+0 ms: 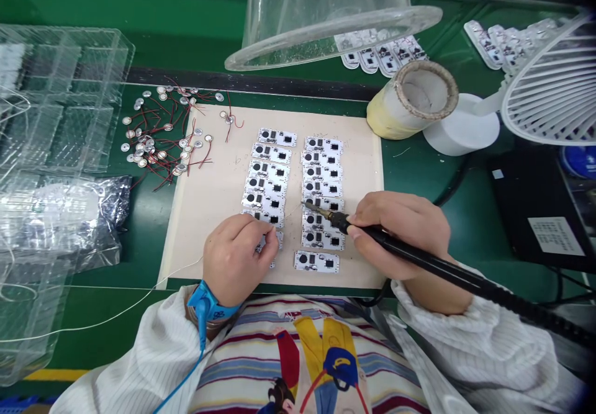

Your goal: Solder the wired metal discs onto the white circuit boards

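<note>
My right hand [395, 231] is shut around a black soldering iron [419, 256], whose brass tip rests at a white circuit board [323, 203] in the right column. My left hand [237, 259] pinches a thin silvery wire, probably solder wire [139, 303], and covers the lower part of the left column of boards [267, 178]. These boards lie in two columns on a beige card sheet [358, 166]. Metal discs with red and black leads [158, 135] lie in a loose heap beyond the sheet's left edge.
A blue antistatic strap [209, 302] circles my left wrist. Clear plastic trays [60, 97] and a plastic bag [93, 215] lie to the left. A clear plastic cover [326, 23], a yellowed roll [412, 99] and a white fan [554, 85] stand beyond, near more boards [382, 54].
</note>
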`<state>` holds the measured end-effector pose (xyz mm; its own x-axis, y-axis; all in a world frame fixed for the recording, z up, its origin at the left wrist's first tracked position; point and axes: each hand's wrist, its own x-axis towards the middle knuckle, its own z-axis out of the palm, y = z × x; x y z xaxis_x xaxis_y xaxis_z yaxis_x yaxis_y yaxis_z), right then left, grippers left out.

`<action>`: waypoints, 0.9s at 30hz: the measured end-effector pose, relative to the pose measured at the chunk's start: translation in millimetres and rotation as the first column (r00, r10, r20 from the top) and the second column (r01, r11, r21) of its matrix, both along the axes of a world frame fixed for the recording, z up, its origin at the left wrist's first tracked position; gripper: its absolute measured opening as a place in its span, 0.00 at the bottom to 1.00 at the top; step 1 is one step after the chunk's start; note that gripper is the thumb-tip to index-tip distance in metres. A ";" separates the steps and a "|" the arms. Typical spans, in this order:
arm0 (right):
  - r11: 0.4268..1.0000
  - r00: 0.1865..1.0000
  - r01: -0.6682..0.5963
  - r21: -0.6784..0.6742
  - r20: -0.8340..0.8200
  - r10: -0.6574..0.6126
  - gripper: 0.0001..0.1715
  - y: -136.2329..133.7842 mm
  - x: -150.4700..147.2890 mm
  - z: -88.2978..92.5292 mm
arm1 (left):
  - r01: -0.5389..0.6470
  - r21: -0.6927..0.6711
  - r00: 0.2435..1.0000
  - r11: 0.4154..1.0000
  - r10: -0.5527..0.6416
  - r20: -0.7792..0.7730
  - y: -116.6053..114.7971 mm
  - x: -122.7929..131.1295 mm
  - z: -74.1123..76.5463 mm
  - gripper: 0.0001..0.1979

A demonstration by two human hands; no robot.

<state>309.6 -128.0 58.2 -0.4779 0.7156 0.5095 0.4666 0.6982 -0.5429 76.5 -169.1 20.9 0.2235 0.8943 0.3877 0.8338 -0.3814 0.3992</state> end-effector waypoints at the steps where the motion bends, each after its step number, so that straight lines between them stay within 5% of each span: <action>1: 1.000 1.000 -0.016 -0.002 0.011 0.016 0.08 0.1 -0.2 0.3 | -0.002 0.002 1.000 1.000 0.002 0.002 0.3 0.1 -0.8 0.05; 8: 0.994 0.995 0.094 0.059 -0.043 -0.091 0.09 -15.6 7.8 21.2 | 0.020 0.018 0.998 1.000 -0.021 0.059 -3.9 -4.6 14.4 0.03; 13: 0.971 0.904 -0.009 0.238 0.417 -0.094 0.13 -29.4 -18.0 27.0 | 0.158 0.030 0.981 0.987 -0.160 0.106 -15.7 -11.2 42.5 0.02; 17: 0.952 0.862 -0.125 0.280 0.506 -0.036 0.12 -31.3 -43.7 20.0 | 0.209 0.000 0.968 0.978 -0.207 0.143 -28.1 -23.5 46.3 0.04; 22: 0.975 0.909 -0.113 0.193 0.415 0.023 0.12 -26.8 -49.2 12.2 | 0.115 -0.023 0.975 0.993 -0.108 0.197 -47.9 -50.1 37.5 0.08; 27: 0.999 0.986 -0.009 -0.049 0.166 0.017 0.09 -18.9 -55.1 8.1 | -0.179 0.007 0.977 0.984 0.177 0.117 -61.5 -69.6 24.0 0.05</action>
